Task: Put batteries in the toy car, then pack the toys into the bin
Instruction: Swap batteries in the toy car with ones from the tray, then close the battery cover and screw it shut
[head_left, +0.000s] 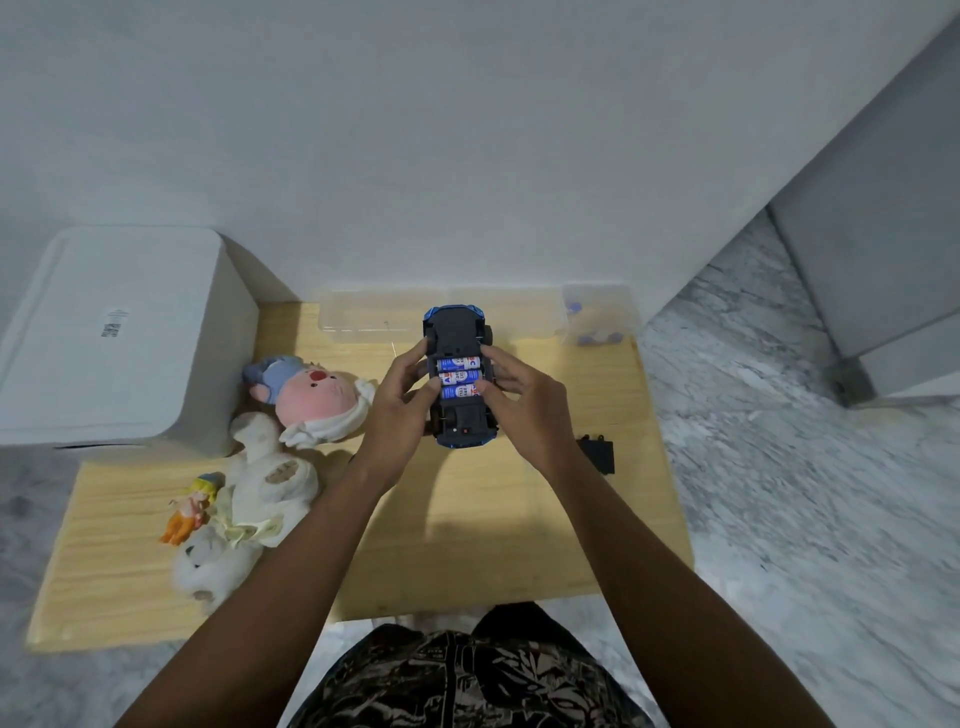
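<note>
We hold the toy car (458, 379) upside down above the bench (467, 519), our left hand (400, 410) and right hand (524, 410) each curled around one side of it. Three batteries (458, 377) sit in its open compartment, thumbs at their ends. The white bin (114, 338) stands at far left, with plush toys (270, 457) beside it.

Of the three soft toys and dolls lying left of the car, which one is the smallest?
The small yellow-haired doll, at the left edge of the group. The pink plush and the white plush beside it are both far bigger.
</note>
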